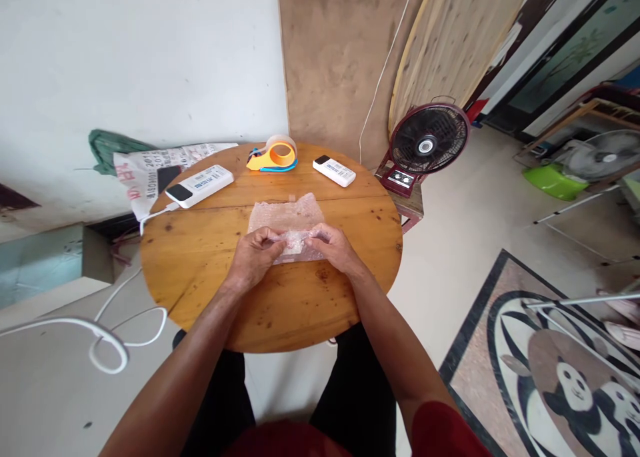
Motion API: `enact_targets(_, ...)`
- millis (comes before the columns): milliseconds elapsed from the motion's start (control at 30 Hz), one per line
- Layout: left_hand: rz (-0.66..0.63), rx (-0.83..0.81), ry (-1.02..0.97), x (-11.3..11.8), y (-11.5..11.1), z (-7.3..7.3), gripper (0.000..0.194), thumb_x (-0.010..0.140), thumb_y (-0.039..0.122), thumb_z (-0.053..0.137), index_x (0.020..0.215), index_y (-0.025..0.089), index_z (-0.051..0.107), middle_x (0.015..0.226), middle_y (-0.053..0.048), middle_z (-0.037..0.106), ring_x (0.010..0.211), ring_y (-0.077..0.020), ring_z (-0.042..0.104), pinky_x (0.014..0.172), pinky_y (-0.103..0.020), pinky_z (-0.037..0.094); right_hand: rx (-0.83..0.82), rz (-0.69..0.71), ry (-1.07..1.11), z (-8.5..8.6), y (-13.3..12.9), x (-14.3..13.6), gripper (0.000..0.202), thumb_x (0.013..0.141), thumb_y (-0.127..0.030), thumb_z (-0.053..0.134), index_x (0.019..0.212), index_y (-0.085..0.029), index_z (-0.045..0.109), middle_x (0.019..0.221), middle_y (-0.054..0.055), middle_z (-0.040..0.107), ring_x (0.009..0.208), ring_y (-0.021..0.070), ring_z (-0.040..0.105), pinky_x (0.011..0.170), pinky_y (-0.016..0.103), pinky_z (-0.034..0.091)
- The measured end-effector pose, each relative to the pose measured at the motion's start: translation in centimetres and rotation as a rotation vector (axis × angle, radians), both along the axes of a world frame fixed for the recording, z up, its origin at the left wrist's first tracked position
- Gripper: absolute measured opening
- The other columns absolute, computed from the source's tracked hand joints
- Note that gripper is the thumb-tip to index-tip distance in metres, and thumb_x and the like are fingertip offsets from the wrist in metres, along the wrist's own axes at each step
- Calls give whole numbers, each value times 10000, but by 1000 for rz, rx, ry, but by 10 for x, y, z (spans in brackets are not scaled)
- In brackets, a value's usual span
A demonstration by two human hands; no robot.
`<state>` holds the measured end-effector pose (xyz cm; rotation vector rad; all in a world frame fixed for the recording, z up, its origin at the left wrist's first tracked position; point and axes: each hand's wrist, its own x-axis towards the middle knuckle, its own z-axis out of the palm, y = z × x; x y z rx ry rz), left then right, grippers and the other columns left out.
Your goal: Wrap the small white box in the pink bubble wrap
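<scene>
Bubble wrap (285, 216) spread mid-surface (285, 314), near part bunched; contents unclear from here. Left hand (254, 254) and right hand (334, 244) each pinch that bunched part, thumb against fingers. Beyond: yellow tape dispenser (263, 158), between cabled white device (203, 185) and second white device (336, 171). Dark-red fan (427, 145) off the surface, right.

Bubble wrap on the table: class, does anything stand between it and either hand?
Nothing visible does. The left hand and right hand both pinch the bubble wrap near its close side. The tape, left white device and right white device lie beyond it on the table.
</scene>
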<state>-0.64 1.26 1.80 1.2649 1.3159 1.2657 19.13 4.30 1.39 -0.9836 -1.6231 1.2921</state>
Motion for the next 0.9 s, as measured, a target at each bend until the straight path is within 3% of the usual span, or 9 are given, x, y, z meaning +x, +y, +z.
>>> enact_targets(167, -18, 23, 1, 2, -1, 0, 320, 662, 455, 742, 635, 170, 600, 818, -46, 714, 676, -134, 602, 620, -244, 469, 12, -61, -56, -4, 1, -2, 305, 761, -471, 677, 763, -191, 557, 684, -39, 543, 637, 113, 483, 614, 234, 392)
enact_targets(433, -1, 29, -7, 2, 0, -2, 283, 651, 403, 745, 628, 168, 589, 767, -33, 693, 629, -117, 567, 585, -231, 448, 20, -117, -84, -8, 1, -5, 277, 770, -421, 670, 729, -189, 523, 649, -56, 485, 588, 92, 414, 540, 212, 324)
enact_targets(700, 12, -92, 29, 2, 7, 3, 267, 609, 381, 731, 682, 169, 586, 600, 26, 585, 501, -81, 460, 459, -189, 340, 21, -267, -154, -12, 5, -5, 187, 758, -374, 618, 819, -202, 573, 652, -52, 542, 593, 115, 482, 565, 231, 387)
enact_targets(900, -5, -133, 60, 5, 8, 12, 256, 583, 355, 691, 717, 169, 577, 625, 28, 581, 508, -74, 435, 461, -186, 320, 85, -366, -354, -6, 4, -4, 295, 743, -315, 641, 1017, -206, 631, 860, 0, 687, 759, 162, 612, 728, 283, 482)
